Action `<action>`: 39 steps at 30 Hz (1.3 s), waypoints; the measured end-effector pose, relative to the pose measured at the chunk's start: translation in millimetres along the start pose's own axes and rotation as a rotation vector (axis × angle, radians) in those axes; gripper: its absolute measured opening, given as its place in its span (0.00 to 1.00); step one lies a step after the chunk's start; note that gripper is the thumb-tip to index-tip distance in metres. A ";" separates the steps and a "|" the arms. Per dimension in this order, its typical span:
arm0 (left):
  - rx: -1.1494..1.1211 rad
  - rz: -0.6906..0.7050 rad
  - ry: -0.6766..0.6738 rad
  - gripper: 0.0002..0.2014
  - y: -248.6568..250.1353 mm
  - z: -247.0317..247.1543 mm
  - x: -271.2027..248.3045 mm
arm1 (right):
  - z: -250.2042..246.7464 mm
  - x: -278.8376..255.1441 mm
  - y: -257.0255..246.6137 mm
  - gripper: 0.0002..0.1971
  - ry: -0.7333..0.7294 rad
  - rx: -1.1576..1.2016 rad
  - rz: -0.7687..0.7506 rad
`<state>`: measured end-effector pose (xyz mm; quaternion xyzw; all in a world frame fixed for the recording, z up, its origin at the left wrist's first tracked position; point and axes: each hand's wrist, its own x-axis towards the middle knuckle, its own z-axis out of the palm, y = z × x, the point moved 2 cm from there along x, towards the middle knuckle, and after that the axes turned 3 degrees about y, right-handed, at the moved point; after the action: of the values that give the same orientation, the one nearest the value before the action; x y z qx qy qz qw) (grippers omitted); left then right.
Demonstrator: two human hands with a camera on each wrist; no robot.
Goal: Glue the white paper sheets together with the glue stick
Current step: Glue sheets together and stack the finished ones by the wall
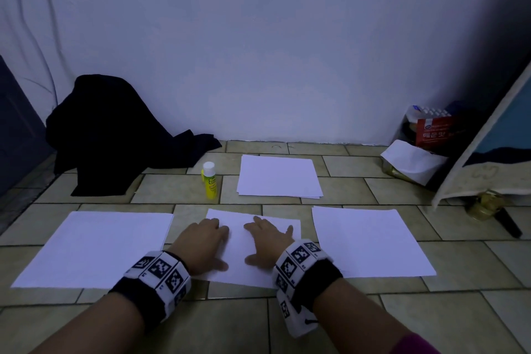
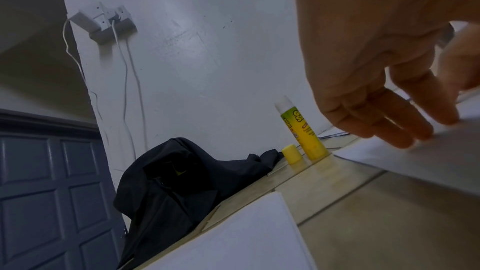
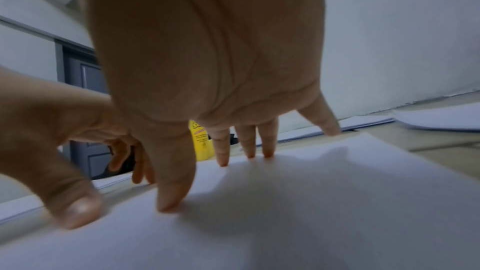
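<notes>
A white paper sheet (image 1: pixel 238 247) lies on the tiled floor in front of me. Both hands press flat on it: my left hand (image 1: pixel 205 241) on its left part, my right hand (image 1: pixel 265 241) on its right part, fingers straight and spread. The right wrist view shows the right fingertips (image 3: pixel 223 161) touching the sheet (image 3: pixel 311 202). A yellow glue stick (image 1: pixel 209 181) stands upright beyond the sheet with its white glue end exposed; its yellow cap (image 2: pixel 292 154) stands beside the glue stick (image 2: pixel 303 130). The left fingers (image 2: pixel 400 128) reach down to the paper.
More white sheets lie left (image 1: pixel 94 247), right (image 1: pixel 370 241) and as a stack farther back (image 1: pixel 278 177). A black cloth heap (image 1: pixel 115 132) sits against the wall at left. Food packets (image 1: pixel 425 141) and a leaning board (image 1: pixel 488 146) are at right.
</notes>
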<state>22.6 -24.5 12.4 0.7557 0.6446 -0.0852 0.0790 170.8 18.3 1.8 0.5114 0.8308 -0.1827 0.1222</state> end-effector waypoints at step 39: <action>-0.120 -0.125 -0.312 0.65 -35.3 33.5 6.5 | -13.5 -44.8 70.3 0.16 0.242 0.580 -0.078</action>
<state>-12.1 -20.4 -22.1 0.6856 0.6742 -0.1676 0.2175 253.5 17.0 18.9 0.5107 0.7716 -0.3543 -0.1355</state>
